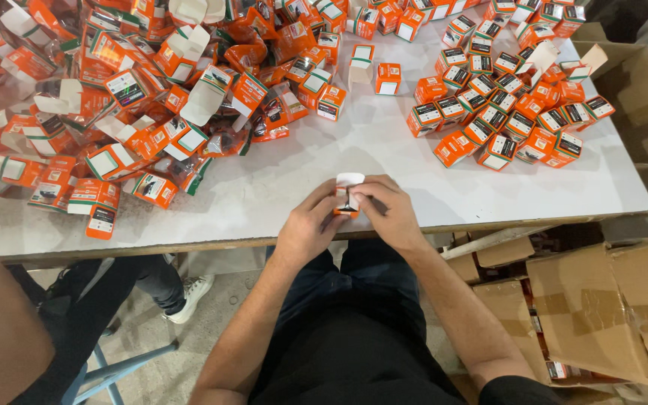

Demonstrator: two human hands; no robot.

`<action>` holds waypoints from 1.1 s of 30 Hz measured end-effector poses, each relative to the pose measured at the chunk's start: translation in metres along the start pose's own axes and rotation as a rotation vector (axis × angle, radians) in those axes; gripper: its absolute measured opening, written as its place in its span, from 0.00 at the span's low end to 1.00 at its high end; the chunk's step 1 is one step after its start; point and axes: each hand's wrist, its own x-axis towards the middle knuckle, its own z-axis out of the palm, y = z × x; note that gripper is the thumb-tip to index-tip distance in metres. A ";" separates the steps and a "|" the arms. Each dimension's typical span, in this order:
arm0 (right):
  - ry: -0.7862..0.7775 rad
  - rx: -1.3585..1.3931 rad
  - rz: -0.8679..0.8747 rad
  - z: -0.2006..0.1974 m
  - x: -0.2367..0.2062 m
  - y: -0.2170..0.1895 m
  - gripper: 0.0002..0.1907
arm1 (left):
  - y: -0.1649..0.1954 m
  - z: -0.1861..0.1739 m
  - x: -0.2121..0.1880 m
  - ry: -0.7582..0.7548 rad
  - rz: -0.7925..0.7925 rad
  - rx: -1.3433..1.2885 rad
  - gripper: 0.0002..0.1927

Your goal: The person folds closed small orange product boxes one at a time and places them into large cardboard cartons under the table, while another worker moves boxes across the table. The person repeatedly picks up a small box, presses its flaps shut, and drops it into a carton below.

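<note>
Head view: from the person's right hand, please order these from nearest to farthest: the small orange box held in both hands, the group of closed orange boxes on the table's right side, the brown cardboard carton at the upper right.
1. Small orange box, held against the right hand.
2. Group of closed orange boxes, up and right on the table.
3. Brown cardboard carton, past the table's right edge.

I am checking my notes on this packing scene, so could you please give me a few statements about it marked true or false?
1. Both hands, left hand and right hand, hold one small orange cardboard box. True.
2. That box's white top flap is shut. False: it stands open.
3. The closed orange boxes lie grouped to the right on the white table. True.
4. The brown cardboard carton sits on the table. False: it lies below, beside the table.
5. The left-hand heap holds only closed boxes. False: many are open or flattened.
</note>
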 end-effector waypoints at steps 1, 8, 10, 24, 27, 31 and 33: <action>0.007 0.056 0.101 0.001 -0.002 0.001 0.09 | 0.000 -0.001 0.000 -0.030 0.000 0.009 0.18; -0.141 0.051 0.013 -0.011 0.000 -0.007 0.20 | 0.000 0.004 -0.003 -0.061 -0.125 -0.008 0.18; -0.171 0.056 -0.222 -0.016 0.006 -0.011 0.20 | -0.001 0.004 -0.005 -0.026 -0.097 0.010 0.24; -0.079 -0.135 -0.321 -0.006 0.000 -0.016 0.18 | 0.008 -0.003 -0.003 0.020 0.072 0.095 0.17; -0.100 -0.294 -0.428 -0.011 -0.004 -0.023 0.20 | 0.007 -0.004 -0.003 0.028 0.207 0.176 0.15; -0.155 -0.463 -0.489 -0.016 0.004 -0.024 0.18 | 0.003 -0.007 -0.008 0.036 0.245 0.149 0.18; -0.308 -0.543 -0.408 -0.013 0.031 -0.013 0.28 | 0.001 -0.007 -0.008 0.082 0.189 0.062 0.20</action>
